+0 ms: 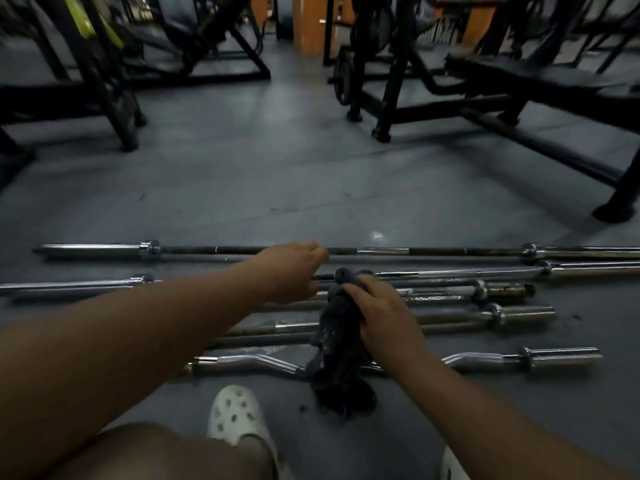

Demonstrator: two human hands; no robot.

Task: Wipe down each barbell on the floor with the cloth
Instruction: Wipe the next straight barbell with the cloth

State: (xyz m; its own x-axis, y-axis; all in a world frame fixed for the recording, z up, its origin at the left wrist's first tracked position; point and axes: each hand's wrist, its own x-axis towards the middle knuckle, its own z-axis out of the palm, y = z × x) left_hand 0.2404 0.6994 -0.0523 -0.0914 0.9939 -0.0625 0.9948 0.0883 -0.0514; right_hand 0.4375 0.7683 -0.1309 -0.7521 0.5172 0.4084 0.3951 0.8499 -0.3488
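Note:
Several barbells lie side by side on the grey floor. The farthest long barbell (381, 251) runs across the whole view. Just in front of it lies a second long barbell (450, 273), then shorter bars (512, 311) and a bent curl bar (485, 358) nearest me. My left hand (294, 271) reaches forward, its fingers curled over the second long barbell near its middle. My right hand (377, 313) grips a dark cloth (339, 341). The cloth's top is bunched on that same bar beside my left hand, and the rest hangs down over the nearer bars.
Black gym machine frames (114, 109) stand at the back left. A bench frame (485, 109) stands at the back right, with an orange pillar (308, 22) behind. My white clog (235, 414) and my knee are at the bottom edge. Bare floor lies beyond the bars.

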